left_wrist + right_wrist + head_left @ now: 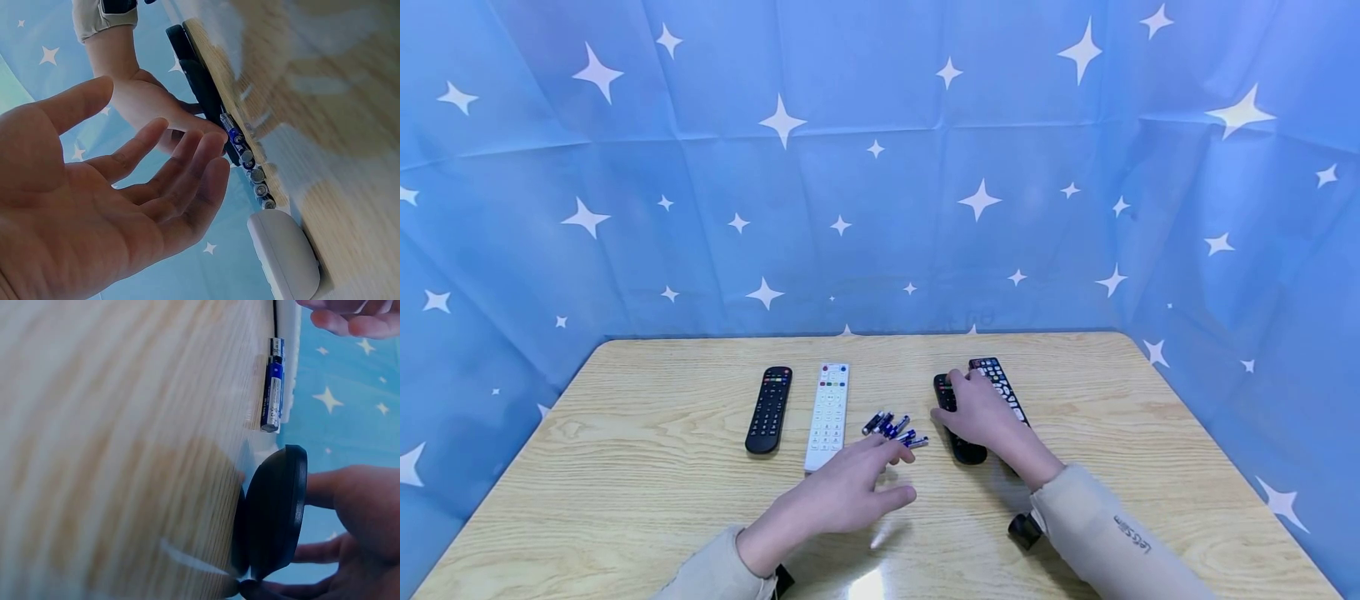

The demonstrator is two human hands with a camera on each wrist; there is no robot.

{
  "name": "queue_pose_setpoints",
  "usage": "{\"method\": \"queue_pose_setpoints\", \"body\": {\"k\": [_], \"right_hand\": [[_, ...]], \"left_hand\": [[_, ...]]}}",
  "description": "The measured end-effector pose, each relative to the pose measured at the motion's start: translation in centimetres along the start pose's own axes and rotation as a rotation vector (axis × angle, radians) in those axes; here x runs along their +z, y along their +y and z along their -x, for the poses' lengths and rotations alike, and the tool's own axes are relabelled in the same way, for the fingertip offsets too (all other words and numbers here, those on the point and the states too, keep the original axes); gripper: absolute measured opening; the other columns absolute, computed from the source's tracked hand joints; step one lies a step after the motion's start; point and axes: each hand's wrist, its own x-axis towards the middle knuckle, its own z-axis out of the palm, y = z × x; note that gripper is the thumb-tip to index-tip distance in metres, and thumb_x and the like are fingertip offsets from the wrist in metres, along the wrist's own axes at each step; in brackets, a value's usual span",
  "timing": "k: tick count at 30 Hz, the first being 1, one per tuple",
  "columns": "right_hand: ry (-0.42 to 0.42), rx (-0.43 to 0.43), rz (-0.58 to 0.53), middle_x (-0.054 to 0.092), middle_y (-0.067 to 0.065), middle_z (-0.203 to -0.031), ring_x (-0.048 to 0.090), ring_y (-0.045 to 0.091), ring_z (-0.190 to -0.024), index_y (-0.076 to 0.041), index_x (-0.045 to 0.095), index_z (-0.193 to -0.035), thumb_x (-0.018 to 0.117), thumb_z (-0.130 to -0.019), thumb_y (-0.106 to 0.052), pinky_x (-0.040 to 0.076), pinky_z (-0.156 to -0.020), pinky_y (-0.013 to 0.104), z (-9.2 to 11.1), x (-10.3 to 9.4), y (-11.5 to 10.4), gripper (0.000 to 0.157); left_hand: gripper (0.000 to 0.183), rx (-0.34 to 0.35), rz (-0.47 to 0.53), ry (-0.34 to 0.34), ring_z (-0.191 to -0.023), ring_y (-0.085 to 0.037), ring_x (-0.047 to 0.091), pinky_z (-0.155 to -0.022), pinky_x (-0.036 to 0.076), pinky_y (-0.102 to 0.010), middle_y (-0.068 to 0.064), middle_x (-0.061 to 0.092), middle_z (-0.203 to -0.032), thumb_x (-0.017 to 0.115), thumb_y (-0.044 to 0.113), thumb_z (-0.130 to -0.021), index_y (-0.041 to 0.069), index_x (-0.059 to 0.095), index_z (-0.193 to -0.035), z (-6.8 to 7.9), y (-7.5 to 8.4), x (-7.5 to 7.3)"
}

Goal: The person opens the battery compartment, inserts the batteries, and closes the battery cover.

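My right hand (981,410) is over a black remote control (967,451), holding it with the thumb at its left side and the fingers across its top and far side. In the right wrist view, the rounded end of this black remote (275,515) shows close to the tabletop. My left hand (853,492) hovers with its fingers loosely spread, near a small pile of blue and silver batteries (891,427), and holds nothing. In the left wrist view its palm (94,219) faces the camera. A white remote control (829,408) lies beyond and left of that hand.
A second black remote (769,408) lies left of the white one. Another black remote with pale buttons (1000,383) lies right of my right hand, partly covered by it. All are on a wooden table (647,483), with blue star-patterned cloth (865,183) behind.
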Motion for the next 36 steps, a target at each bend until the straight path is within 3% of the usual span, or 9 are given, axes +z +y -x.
{"method": "queue_pose_setpoints", "body": {"k": [21, 36], "right_hand": [[0.011, 0.009, -0.045, 0.054, 0.034, -0.128, 0.062, 0.043, -0.106, 0.004, 0.050, -0.143, 0.077, -0.094, -0.027, 0.054, -0.080, 0.054, -0.02, -0.09, -0.11, 0.064], [0.055, -0.008, -0.105, 0.054, 0.030, -0.128, 0.060, 0.041, -0.110, 0.005, 0.044, -0.147, 0.072, -0.092, -0.020, 0.053, -0.084, 0.054, 0.26, -0.43, -0.28, 0.066]], "left_hand": [[0.039, -0.017, 0.004, -0.012, -0.111, -0.019, 0.061, -0.088, 0.053, -0.034, -0.004, 0.063, -0.125, 0.069, 0.036, -0.099, 0.013, 0.064, -0.131, -0.07, 0.04, -0.09], [0.040, -0.029, 0.015, -0.021, -0.112, -0.018, 0.061, -0.088, 0.053, -0.034, -0.003, 0.062, -0.126, 0.069, 0.036, -0.099, 0.014, 0.064, -0.131, -0.10, 0.11, -0.12]]}}
